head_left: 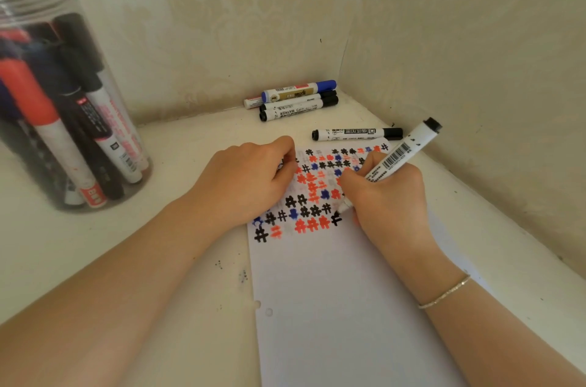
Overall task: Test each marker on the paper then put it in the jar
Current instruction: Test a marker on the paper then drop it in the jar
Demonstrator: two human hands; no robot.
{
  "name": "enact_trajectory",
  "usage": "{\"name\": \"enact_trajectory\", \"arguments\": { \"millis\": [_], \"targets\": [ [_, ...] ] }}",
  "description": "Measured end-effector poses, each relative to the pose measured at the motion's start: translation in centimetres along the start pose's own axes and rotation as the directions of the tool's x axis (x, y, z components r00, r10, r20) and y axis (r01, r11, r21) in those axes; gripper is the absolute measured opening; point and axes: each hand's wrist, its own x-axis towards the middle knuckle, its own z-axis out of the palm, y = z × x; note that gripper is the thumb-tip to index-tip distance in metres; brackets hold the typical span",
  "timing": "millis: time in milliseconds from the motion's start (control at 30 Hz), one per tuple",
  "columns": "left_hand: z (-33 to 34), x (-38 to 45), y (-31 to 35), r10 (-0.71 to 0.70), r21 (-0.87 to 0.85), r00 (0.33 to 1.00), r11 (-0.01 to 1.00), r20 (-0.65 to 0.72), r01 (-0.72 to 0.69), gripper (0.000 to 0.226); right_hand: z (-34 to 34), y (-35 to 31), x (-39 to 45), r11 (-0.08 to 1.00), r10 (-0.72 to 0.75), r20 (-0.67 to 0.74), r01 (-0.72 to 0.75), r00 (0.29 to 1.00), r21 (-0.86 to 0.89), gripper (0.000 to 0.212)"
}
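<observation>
One marker reads "MARKER".

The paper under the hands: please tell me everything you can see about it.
The paper is a white sheet lying flat on the white table near the corner. Its far part is filled with rows of small hash marks in black, red and blue; the near part is blank. Its left edge shows punch holes. The left hand rests on its far left part, and the right hand presses a marker tip onto it.
</observation>
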Motion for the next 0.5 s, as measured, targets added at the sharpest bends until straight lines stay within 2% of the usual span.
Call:
{"name": "enact_trajectory", "arguments": {
  "millis": [133, 200, 267, 333, 433, 500],
  "targets": [
    [-0.3, -0.1, 0.2, 0.003, -0.01, 1.0, 1.0, 0.004, -0.003, 0.024, 0.3, 0.1, 0.2, 0.999, -0.038, 0.007, 0.038, 0.999, -0.031, 0.023],
    [-0.6, -0.4, 0.5, -0.014, -0.069, 1.0, 0.998, 0.008, 0.015, 0.024, 0.1, 0.2, 0.3, 1.0, -0.018, 0.018, 0.018, 1.0, 0.004, 0.022],
    [-1.1, -0.6, 0.8, -0.046, -0.288, 0.999, 0.956, 0.026, 0.051, 0.024, -0.3, 0.2, 0.4, 0.99, 0.011, 0.011, -0.013, 1.0, 0.138, 0.025],
    [-1.5, -0.8, 1.2, -0.045, -0.544, 0.998, 0.837, 0.042, 0.06, 0.027, -0.8, 0.0, 0.5, 0.945, 0.022, -0.001, -0.02, 1.0, 0.325, 0.028],
    [-1.5, -0.8, 1.5, 0.028, -0.69, 0.998, 0.724, 0.061, 0.022, 0.038, -1.2, -0.5, 0.9, 0.833, 0.039, 0.052, -0.061, 0.998, 0.55, 0.017],
    [-1.2, -0.7, 1.7, 0.046, -0.762, 0.993, 0.645, 0.108, 0.053, 0.047, -1.2, -0.5, 1.1, 0.712, 0.06, 0.135, -0.138, 0.989, 0.689, 0.014]
  ]
}}
